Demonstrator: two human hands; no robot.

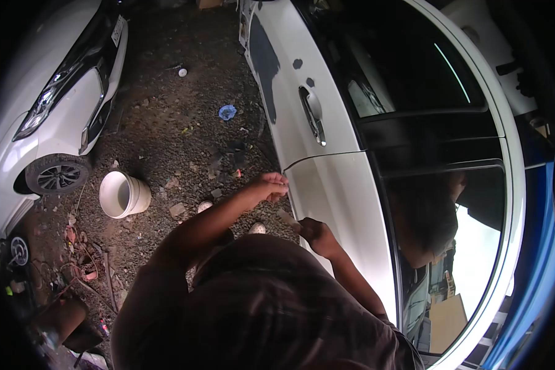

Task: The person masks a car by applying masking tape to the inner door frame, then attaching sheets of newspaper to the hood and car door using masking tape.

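Note:
At the side of a white car door [336, 185], my left hand [270, 187] is closed, with its fingertips pinched together close to the door's edge. Anything between those fingers is too small to make out. Lower and to the right, my right hand [316, 235] grips a pale flat strip [287, 217], which points up and left toward my other hand. I cannot tell what the strip is made of. Farther up, the neighbouring door has a chrome handle [312, 116] and a dark grey patch [264, 65] on its panel.
A white bucket [143, 196] stands on the gravel ground [172, 145] to the left. Beyond it is another white car [74, 98]. Tangled cords [83, 268] lie at lower left, and a crumpled blue scrap [227, 112] lies ahead.

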